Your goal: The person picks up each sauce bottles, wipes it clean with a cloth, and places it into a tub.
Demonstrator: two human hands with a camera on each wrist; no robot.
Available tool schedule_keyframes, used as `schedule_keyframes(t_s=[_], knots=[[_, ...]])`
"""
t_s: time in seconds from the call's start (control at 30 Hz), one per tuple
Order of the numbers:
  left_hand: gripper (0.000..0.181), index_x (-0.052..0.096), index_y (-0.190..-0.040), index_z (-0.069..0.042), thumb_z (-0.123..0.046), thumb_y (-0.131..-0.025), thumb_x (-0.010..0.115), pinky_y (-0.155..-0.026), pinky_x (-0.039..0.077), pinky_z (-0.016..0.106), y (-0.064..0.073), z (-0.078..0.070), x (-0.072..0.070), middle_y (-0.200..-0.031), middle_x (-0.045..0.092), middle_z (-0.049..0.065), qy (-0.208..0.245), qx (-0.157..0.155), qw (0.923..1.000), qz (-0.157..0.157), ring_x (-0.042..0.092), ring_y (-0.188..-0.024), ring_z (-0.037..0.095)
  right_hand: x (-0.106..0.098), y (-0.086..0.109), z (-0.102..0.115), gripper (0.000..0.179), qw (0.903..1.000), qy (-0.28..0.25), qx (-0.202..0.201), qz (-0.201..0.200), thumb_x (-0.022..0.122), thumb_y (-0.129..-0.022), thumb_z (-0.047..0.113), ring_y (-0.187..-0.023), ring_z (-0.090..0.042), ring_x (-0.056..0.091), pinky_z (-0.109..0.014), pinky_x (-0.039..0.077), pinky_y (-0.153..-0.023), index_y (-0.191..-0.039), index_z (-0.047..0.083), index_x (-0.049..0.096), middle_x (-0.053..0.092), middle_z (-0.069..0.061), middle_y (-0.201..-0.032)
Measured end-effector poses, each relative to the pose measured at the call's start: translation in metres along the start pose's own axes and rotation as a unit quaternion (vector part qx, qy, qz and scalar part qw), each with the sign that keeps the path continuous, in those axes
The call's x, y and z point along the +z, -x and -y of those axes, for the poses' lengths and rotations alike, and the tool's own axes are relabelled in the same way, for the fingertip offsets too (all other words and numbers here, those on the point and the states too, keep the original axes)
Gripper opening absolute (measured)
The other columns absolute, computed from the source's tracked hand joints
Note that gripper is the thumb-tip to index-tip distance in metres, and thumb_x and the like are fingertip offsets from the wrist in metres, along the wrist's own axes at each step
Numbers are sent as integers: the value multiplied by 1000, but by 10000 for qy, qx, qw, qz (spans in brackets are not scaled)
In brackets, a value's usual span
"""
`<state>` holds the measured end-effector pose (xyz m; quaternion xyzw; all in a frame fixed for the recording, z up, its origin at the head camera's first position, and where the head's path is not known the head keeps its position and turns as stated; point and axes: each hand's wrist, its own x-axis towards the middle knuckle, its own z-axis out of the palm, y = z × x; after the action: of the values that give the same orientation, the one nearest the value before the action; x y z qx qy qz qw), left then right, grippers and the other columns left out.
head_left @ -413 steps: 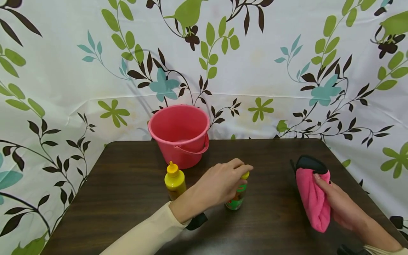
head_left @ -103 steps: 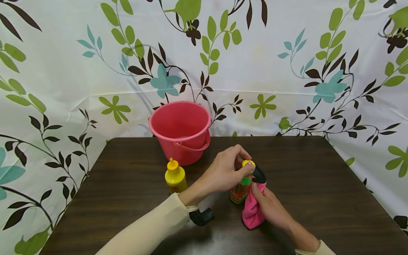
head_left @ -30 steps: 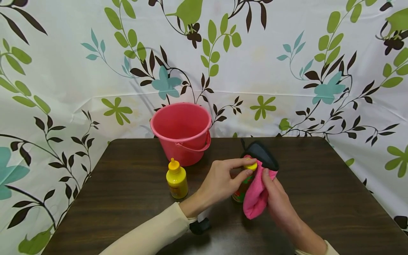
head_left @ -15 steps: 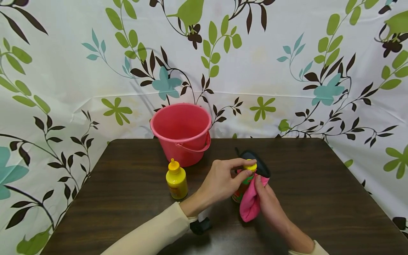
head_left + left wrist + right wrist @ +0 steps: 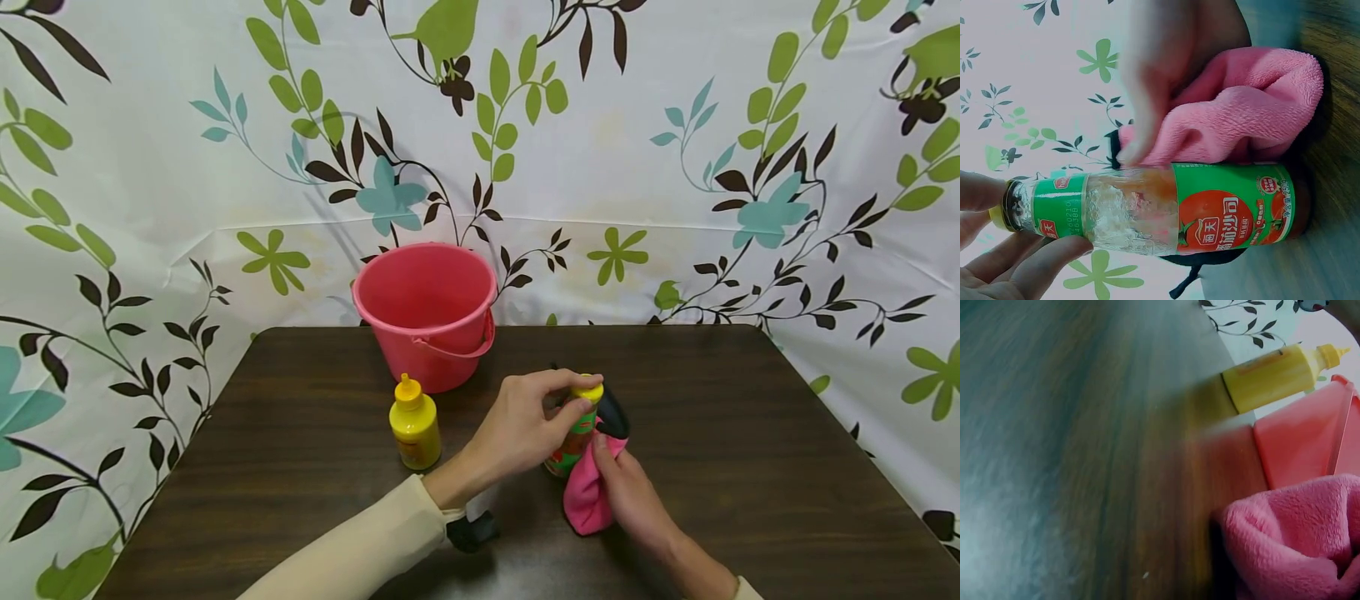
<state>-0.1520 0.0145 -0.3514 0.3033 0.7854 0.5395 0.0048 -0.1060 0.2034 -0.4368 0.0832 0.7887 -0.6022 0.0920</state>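
Note:
A glass tomato ketchup bottle (image 5: 579, 437) with a green label stands on the dark table in the head view. My left hand (image 5: 516, 423) pinches it at the yellow cap (image 5: 590, 392) between thumb and fingers. Against the bottle's right side, my right hand (image 5: 636, 502) grips a pink fleecy cloth (image 5: 587, 497) with a black part (image 5: 614, 414) that reaches behind the bottle. In the left wrist view the cloth (image 5: 1241, 112) lies along the bottle (image 5: 1229, 209), the right thumb pressing near the glass. The right wrist view shows the cloth (image 5: 1297, 544) but hides the fingers.
A yellow squeeze bottle (image 5: 416, 433) stands left of the ketchup bottle, close to my left forearm. Behind it, at the table's back edge, is a pink bucket (image 5: 427, 358) with its handle hanging down. A patterned curtain (image 5: 600, 167) hangs behind the dark wooden table (image 5: 750, 467).
Since 13.8 seconds ago, my right hand has brought the cloth from the right over to the bottle. Over the last second the cloth has slid down along it; my left hand stays at the cap.

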Motion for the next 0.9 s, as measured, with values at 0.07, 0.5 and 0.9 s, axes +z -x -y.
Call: schedule_keyframes(t_s=[0.07,0.5,0.9], knots=[[31,75,-132,-23,-18,-102,73,-90,61,21,0,0,0,-135,75,-9,21,-12,10000,15,73,-118,7,-1,-2,-3,58,9999,43,32,117,32,-115,51,-105,-16,57,-30,47,-86,-130,2,60,64,-7,-111],[31,74,-133,-24,-20,-102,72,-89,61,20,-2,1,0,-135,74,-10,-116,14,9999,32,73,-116,8,-10,-8,-11,56,9983,508,27,292,38,-115,47,-112,-16,61,-32,48,-92,-139,3,61,70,-5,-124],[31,74,-133,-20,-18,-102,72,-91,62,23,-4,1,2,-134,75,-8,-110,90,9999,49,73,-115,7,-12,0,8,60,9946,-877,268,476,36,-112,57,-114,-18,53,-31,48,-93,-130,3,56,59,-6,-120]])
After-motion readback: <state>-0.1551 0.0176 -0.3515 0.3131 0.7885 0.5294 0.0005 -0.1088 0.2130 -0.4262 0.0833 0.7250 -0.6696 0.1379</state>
